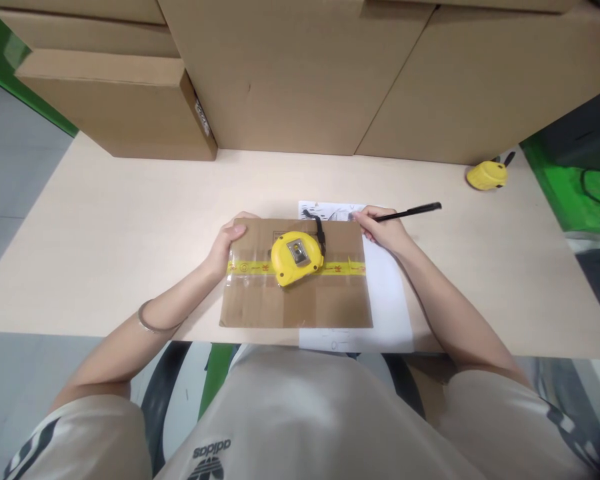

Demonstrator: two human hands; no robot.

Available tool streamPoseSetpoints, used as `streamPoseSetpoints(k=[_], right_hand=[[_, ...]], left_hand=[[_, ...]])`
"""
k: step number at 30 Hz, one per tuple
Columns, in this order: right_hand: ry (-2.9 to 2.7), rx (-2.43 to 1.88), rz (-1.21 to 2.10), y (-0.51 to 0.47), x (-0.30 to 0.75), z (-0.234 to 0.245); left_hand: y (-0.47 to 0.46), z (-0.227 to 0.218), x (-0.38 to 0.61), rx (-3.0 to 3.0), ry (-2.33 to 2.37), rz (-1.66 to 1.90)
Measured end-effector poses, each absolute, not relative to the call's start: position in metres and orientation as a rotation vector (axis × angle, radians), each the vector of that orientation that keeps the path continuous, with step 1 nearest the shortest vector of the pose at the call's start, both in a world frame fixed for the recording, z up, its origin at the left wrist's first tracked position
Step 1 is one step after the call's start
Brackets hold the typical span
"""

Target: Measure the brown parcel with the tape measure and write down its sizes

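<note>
In front of me is a small cardboard box [330, 303] with a band of yellow printed tape [250, 267] across it. On its top lies a yellow tape measure [291, 270] with a black wrist strap. My left hand [229, 239] grips the box's far left corner, thumb on top and fingers partly hidden behind it. At the far right corner, my right hand [380, 228] is closed on a black pen [414, 211], which points out to the right. Partly under the box and right hand lies a white sheet of paper [393, 303] with markings.
Large cardboard boxes [300, 80] line the back of the pale table [105, 267]. A flatter carton [120, 120] stands at the back left. A second yellow tape measure [487, 175] rests at the back right. The table's near edge runs close to my body.
</note>
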State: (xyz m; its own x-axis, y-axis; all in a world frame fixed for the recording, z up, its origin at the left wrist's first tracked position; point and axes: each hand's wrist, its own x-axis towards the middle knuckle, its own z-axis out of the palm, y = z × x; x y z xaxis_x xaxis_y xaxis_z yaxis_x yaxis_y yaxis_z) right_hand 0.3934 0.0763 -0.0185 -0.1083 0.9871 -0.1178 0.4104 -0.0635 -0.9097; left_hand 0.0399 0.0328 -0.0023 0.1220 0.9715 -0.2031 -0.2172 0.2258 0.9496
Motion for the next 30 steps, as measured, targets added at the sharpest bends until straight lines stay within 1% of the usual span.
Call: streamPoseSetpoints(k=[14,30], right_hand=[[-1.67,-1.515,1.042,0.0753,0.3953,-0.0239],[-1.731,-1.509,1.052,0.0777,0.3955,-0.0264]], left_hand=[[0.0302,0.0008,0.0406,0.946,1.055,1.075],[0.0293,-0.0039,0.0368,0.979,1.057,1.062]])
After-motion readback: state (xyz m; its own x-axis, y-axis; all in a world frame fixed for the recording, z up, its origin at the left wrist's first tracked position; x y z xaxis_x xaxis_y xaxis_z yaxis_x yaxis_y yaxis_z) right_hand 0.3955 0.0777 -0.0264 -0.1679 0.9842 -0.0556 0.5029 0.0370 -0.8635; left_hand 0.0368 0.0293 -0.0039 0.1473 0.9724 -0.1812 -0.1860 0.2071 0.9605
